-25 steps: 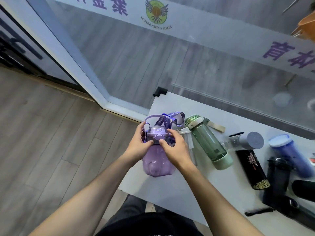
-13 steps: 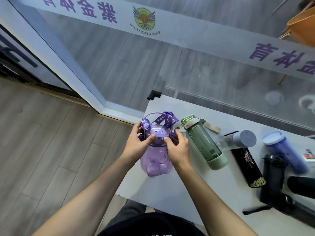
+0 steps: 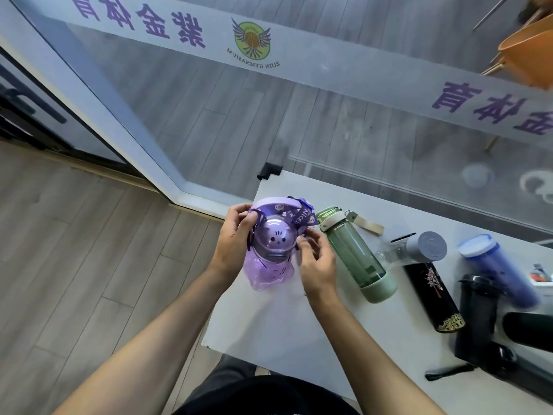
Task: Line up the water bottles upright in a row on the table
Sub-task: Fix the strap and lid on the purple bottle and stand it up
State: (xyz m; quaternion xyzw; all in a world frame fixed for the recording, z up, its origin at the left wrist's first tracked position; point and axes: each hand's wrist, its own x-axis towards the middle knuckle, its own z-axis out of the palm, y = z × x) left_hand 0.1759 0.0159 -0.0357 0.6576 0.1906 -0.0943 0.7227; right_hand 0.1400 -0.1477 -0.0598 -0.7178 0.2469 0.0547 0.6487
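Two hands: the left hand (image 3: 233, 244) and right hand (image 3: 318, 265) both hold the purple bottle (image 3: 269, 272), one on each side of its domed lid.
Left fingers: curled round the lid's left rim and over the strap there, with the thumb across the front.
Right fingers: bent, with the tips pinching at the lid's right edge. I cannot tell whether they have lid or strap.
Purple bottle: sits between the two sets of fingers, lid up toward the camera. Its body drops below them onto the near-left part of the table (image 3: 299, 339). It looks roughly upright, but I cannot see whether the base sits flat.
Strap (image 3: 302, 215): bunched just beyond the fingertips, behind the lid.
Green bottle (image 3: 353, 256): lies on its side just right of the right fingers, cap pointing away.
Farther right of the fingers: the clear bottle with grey lid (image 3: 419, 250), black patterned bottle (image 3: 431, 298), blue bottle (image 3: 499, 274) and black shaker (image 3: 478, 313) all appear to be lying down. More dark bottles sit at the frame edge.
Done so far: very little, by my reading. One bottle is being stood up and no row has formed.
Left to do: let go of the purple bottle, then raise each of the others and set them beside it.
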